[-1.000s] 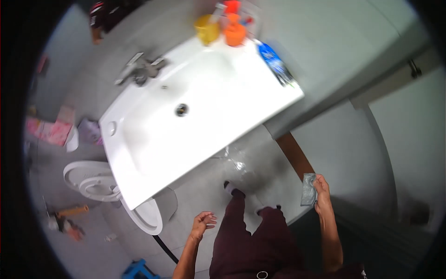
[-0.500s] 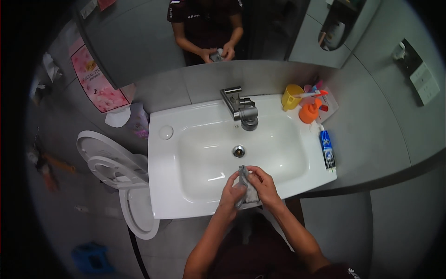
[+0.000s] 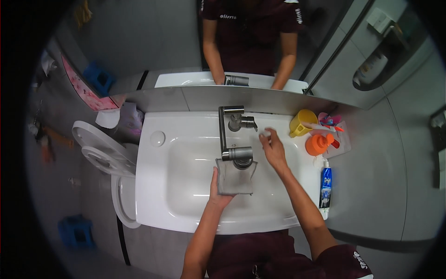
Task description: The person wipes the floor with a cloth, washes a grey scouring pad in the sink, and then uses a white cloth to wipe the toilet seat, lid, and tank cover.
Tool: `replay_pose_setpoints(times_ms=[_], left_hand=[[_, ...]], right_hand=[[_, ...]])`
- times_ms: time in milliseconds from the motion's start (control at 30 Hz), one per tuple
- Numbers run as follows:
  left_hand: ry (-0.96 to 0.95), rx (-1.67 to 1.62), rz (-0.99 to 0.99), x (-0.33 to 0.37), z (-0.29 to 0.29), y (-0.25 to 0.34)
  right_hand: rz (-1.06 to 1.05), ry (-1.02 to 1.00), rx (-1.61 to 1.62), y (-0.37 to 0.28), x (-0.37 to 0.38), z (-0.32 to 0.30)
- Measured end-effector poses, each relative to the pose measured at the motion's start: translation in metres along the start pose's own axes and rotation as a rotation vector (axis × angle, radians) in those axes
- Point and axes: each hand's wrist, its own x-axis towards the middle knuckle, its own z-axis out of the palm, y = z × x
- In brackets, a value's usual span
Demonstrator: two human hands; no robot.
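Observation:
A small grey cloth [image 3: 234, 179] lies spread out flat under the head of the metal faucet [image 3: 222, 132], over the white sink basin [image 3: 186, 186]. My left hand [image 3: 217, 193] holds it from below, with the thumb along its left edge. The faucet head covers part of the cloth's far edge. To the right of the faucet lever [image 3: 250, 122], my right hand [image 3: 273, 148] is raised with nothing in it. Its fingers are bent a little and apart, close to the lever but not visibly touching it.
On the counter's right stand a yellow cup [image 3: 303, 122], an orange bottle [image 3: 317, 145] and a blue toothpaste tube [image 3: 326, 186]. A round white cap [image 3: 157, 138] sits at the left. The toilet [image 3: 121, 200] adjoins the sink's left side; a mirror [image 3: 153, 42] hangs behind.
The cloth, bunched between both hands near the front rim, is now spread in my left hand under the faucet. My right hand has let go and moved toward the lever. My view has shifted.

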Motion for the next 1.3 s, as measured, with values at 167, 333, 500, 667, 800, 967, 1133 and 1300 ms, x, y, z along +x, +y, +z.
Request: replay_pose_setpoints(times_ms=[167,333,500,667,800,967,1133,1300], left_hand=[[0.108,0.036,-0.058,0.029,0.005,-0.005],[0.157,0.265,-0.042,0.047,-0.018,-0.006],[0.134,0.417,-0.091,0.056,-0.032,-0.003],[0.171,0.492,-0.089,0.066,-0.027,-0.003],[0.126,0.491,-0.107,0.059,-0.019,0.006],[0.154,0.662,-0.116,0.073,-0.043,0.000],[0.165,0.997,0.100,0.087,-0.062,-0.019],[-0.092,1.259,0.316,0.080,-0.031,-0.014]], right_hand=[[-0.202,-0.212,-0.172,0.014,0.057,0.006],[-0.271,-0.153,-0.383,0.045,0.070,-0.001],[-0.045,-0.162,-0.087,0.009,0.039,-0.002],[-0.279,-0.042,-0.269,0.018,0.055,0.025],[-0.446,-0.129,-0.296,0.034,0.066,0.011],[-0.322,0.069,-0.203,0.027,0.051,0.010],[0.030,0.148,-0.078,0.058,-0.017,0.009],[0.241,-0.091,0.105,0.091,-0.073,0.018]])
